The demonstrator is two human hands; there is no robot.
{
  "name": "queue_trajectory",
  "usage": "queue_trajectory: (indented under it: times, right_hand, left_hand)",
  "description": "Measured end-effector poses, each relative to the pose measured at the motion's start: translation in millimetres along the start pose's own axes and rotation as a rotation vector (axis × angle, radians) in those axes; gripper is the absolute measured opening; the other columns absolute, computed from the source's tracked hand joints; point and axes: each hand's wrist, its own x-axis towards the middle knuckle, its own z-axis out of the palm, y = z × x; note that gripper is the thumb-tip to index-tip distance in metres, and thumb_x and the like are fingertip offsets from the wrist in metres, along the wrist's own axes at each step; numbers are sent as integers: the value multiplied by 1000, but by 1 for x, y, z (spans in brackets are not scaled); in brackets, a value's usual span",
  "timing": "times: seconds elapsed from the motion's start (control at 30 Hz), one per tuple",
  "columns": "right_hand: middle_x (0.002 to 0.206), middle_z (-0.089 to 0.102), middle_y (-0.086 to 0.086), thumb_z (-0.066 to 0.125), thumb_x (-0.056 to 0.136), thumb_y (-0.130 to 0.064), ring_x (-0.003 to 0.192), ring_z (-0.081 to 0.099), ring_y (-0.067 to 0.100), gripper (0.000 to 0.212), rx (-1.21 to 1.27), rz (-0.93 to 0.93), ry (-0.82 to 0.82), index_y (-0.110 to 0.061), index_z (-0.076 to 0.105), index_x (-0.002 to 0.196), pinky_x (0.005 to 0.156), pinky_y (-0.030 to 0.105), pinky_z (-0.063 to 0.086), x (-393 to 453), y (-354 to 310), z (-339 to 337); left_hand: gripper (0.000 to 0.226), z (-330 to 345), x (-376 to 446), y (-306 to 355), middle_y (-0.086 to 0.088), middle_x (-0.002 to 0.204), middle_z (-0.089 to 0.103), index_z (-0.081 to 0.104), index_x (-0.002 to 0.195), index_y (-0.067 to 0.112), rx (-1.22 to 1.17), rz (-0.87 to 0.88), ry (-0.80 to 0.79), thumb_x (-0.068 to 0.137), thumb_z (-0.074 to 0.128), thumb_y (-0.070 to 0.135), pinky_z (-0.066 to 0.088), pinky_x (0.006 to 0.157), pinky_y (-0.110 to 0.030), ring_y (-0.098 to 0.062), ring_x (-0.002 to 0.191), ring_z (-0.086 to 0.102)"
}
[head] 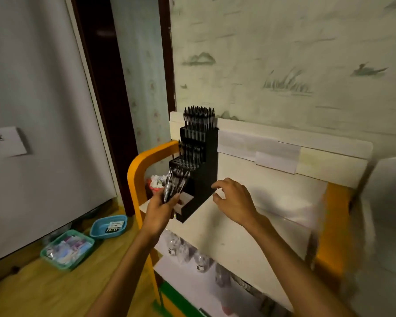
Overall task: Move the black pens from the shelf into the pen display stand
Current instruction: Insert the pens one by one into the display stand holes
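The left hand (162, 208) grips a bundle of black pens (175, 185), fingers curled round their lower ends; the pens fan upward and rightward, their tips just in front of the lowest tier of the stand (197, 165). The right hand (234, 200) hovers just right of the stand's base, fingers loosely bent and spread, thumb apart from the forefinger, holding nothing; its fingertips lie near the stand's side wall, and whether they touch it cannot be told.

The stand is black and stepped, rising in tiers toward the wall. It sits at the left rear of the white shelf (249, 229). The top tiers are packed with upright pens (199, 117); the lowest tier shows open holes. A white card box (184, 203) lies at the stand's foot, partly behind the left hand.

The shelf has an orange frame (135, 172) curving round its left end. Below it, a lower level holds clear bottles (188, 250), blurred. On the wooden floor at left sit a blue tray (96, 227) and a green tray (48, 250), both holding small packets. A patterned wall (284, 53) backs the shelf
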Motion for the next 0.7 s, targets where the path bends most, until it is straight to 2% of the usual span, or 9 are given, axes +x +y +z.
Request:
queue_trajectory:
  times: [0.13, 0.3, 0.47, 0.57, 0.7]
  right_hand:
    - [119, 66, -3, 63, 94, -28, 105, 64, 14, 25, -20, 60, 40, -25, 66, 119, 85, 21, 45, 46, -5, 24]
    - [116, 67, -2, 64, 93, -27, 102, 64, 16, 25, -27, 112, 85, -24, 67, 117, 84, 25, 49, 90, -17, 48]
    - [116, 68, 0, 64, 93, -28, 102, 64, 18, 27, -73, 142, 71, -22, 68, 119, 88, 30, 52, 121, -26, 64]
    - [115, 67, 2, 62, 94, -27, 101, 63, 20, 27, -124, 174, 61, -21, 68, 119, 88, 31, 51, 139, -28, 71]
    - [112, 68, 5, 63, 94, -25, 98, 63, 20, 27, -169, 189, 99, -16, 68, 119, 89, 32, 51, 162, -37, 84]
  left_hand:
    - [20, -27, 59, 1, -7, 91, 67, 57, 121, 14, -6, 17, -50, 102, 55, 18, 45, 49, -13, 3, 57, 60]
    - [14, -55, 121, -7, -4, 82, 63, 55, 116, 21, -6, 42, -124, 102, 54, 18, 41, 51, -17, -1, 54, 53]
    - [10, -73, 179, -24, -15, 76, 46, 58, 108, 11, -21, 23, -162, 101, 56, 18, 37, 46, -23, -14, 56, 40]
    - [11, -80, 212, -35, -20, 80, 54, 60, 109, 11, -22, 44, -209, 101, 57, 17, 37, 47, -25, -13, 54, 41]
    - [9, -86, 253, -48, -1, 63, 50, 63, 107, 18, -71, 86, -293, 99, 61, 15, 38, 44, -21, -8, 48, 41]
